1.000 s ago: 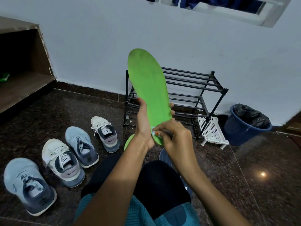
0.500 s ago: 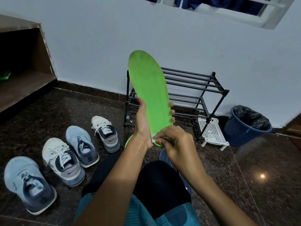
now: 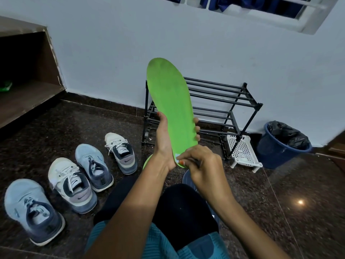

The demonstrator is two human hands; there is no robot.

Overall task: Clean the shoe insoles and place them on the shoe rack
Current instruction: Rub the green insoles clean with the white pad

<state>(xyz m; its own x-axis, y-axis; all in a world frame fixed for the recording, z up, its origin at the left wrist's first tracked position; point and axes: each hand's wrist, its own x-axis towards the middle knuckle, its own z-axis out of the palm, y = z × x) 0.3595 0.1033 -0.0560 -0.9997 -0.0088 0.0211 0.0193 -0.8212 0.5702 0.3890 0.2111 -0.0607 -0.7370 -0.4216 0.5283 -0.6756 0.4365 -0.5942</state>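
Dark stone floor, pale wall. The black shoe rack shows no insole on the bars I can see, so placing looks all ahead. The green insole stands upright before it, gripped near the heel by the left hand. The right hand pinches a small pale scrap there; cloth or label, I can't tell. A second green edge peeks from behind the wrist.

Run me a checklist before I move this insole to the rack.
1. Grip on insole: ok, left hand holds its lower half, toe up.
2. Work at heel: ok, right hand pinches a pale piece there.
3. What that piece is: cannot tell.
4. Surface clean: cannot tell.
5. Space on rack: ok, bars in view are bare.
6. Placing of second insole: not ok, it lies on the floor, mostly hidden.
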